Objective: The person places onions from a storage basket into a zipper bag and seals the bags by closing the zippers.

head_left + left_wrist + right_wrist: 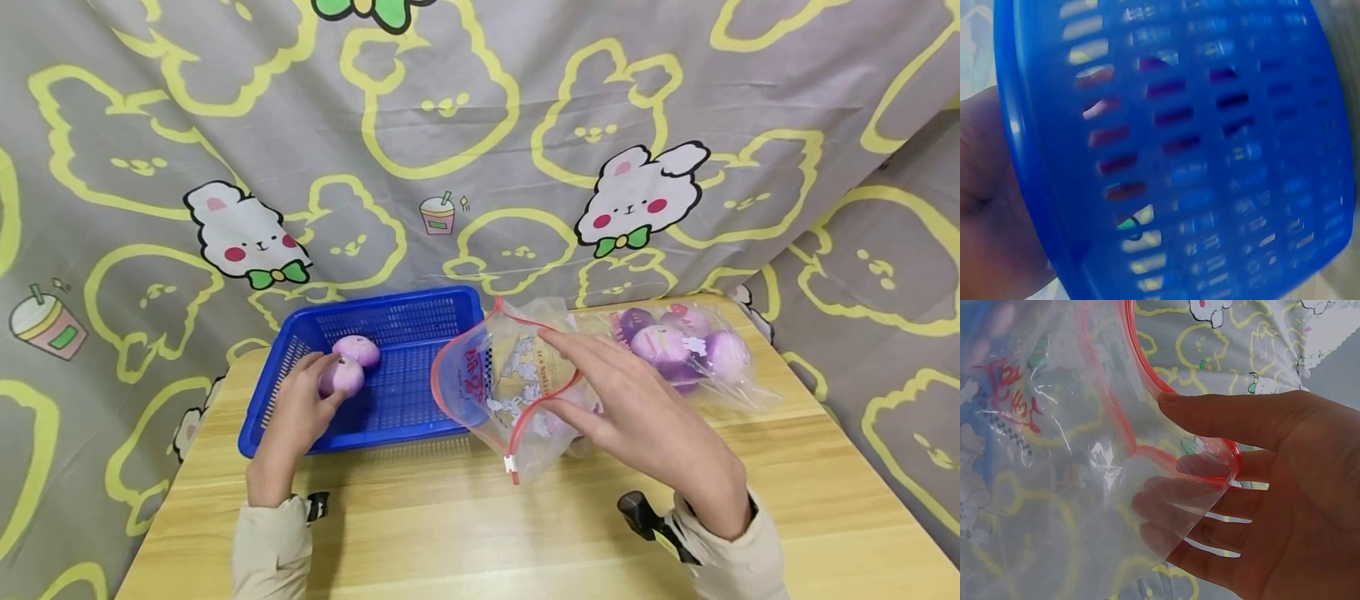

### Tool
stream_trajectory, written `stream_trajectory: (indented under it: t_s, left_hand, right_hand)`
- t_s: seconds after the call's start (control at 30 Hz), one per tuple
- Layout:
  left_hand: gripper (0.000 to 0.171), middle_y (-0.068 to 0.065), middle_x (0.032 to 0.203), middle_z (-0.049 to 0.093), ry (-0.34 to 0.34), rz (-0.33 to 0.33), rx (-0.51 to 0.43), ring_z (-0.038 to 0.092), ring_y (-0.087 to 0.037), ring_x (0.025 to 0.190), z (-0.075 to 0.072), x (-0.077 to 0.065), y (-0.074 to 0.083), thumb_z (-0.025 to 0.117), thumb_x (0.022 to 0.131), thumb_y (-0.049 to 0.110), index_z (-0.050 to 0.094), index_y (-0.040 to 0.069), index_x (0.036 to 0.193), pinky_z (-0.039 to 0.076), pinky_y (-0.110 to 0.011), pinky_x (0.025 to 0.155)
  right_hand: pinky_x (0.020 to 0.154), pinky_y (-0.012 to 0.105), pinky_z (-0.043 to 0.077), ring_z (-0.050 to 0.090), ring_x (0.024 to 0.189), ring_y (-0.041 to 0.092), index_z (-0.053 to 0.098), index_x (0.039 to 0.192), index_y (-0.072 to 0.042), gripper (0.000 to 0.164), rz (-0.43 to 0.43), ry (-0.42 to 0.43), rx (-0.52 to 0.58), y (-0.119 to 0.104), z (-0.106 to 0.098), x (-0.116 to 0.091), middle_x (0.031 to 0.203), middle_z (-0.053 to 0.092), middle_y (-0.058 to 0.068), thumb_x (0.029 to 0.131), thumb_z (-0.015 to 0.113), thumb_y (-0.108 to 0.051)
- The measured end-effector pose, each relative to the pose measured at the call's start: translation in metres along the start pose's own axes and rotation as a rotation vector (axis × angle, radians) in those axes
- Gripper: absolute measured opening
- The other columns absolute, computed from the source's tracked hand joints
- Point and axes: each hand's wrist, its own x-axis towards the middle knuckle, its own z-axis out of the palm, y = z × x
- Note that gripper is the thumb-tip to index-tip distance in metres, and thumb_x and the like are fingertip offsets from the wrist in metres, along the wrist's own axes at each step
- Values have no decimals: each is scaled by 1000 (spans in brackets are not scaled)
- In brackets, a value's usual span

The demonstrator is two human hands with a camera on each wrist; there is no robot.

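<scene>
My left hand (300,408) holds a round purple onion (342,377) inside the blue plastic basket (420,390). A second purple onion (356,351) lies just behind it. In the left wrist view, the slotted basket wall (1072,187) hides most of the hand, and purple shows through the slots. My right hand (637,408) holds the red-rimmed mouth of a clear zip bag (517,375), which gapes toward the basket. The right wrist view shows the thumb (1210,414) at the red rim, with the other fingertips seen through the plastic.
Behind the right hand, a clear printed bag (738,387) with several purple onions lies on the wooden table (465,533). A grey patterned curtain (480,158) hangs along the table's back edge. The basket's right side stands close to the zip bag.
</scene>
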Motion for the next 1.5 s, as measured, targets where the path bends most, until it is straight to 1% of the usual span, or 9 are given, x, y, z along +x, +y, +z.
stream_trajectory:
  t_s: [0.13,0.23,0.4,0.7,0.9,1.13,1.3,1.5]
  left_hand:
    - [51,-35,127,53,60,11,6,50,-53,119,2,1,8,79,78,-3,61,-10,125,38,-65,101]
    - [52,-35,129,52,70,5,7,49,-53,120,0,2,14,79,79,-3,61,-9,127,38,-66,101]
    - [52,-35,130,52,97,18,-5,49,-52,121,-4,1,25,80,79,-2,61,-7,127,40,-66,100]
    - [52,-29,136,51,113,25,-8,51,-49,122,-10,0,46,82,81,5,61,-1,128,45,-64,96]
    - [54,-27,138,51,138,37,-3,52,-48,121,-12,-2,52,83,80,6,61,1,129,48,-62,94]
    - [56,-27,136,52,187,88,-15,54,-47,120,-12,-4,56,86,76,4,62,1,127,48,-61,93]
    - [59,-26,136,52,209,109,-26,54,-46,120,-13,-4,60,87,74,4,62,2,127,48,-61,95]
    - [61,-22,140,52,219,117,-46,54,-43,122,-18,-5,70,88,74,6,62,4,129,49,-59,95]
  right_hand:
    - [111,48,36,47,135,25,42,151,-14,69,2,-2,-1,0,0,0,151,47,-1,92,72,-32]
    - [111,48,36,48,135,26,42,151,-13,69,5,-1,-8,0,0,0,151,47,0,91,73,-31]
    - [111,47,37,49,134,26,44,150,-12,68,1,0,-18,1,0,-1,150,48,0,91,73,-32]
    - [109,47,38,49,134,25,43,150,-12,69,-7,13,-12,3,3,-3,150,48,2,90,74,-27]
    - [109,46,39,49,134,25,44,150,-12,69,-4,15,-5,2,4,-2,150,48,1,90,75,-27]
    - [109,46,40,50,133,24,44,149,-12,69,-1,16,2,1,5,-1,149,49,1,89,75,-27]
    - [107,46,41,51,131,25,45,149,-11,69,-5,29,0,2,4,1,147,51,3,89,76,-25]
    - [108,47,40,50,133,25,46,148,-10,68,-17,28,-6,3,3,3,148,50,3,89,76,-24]
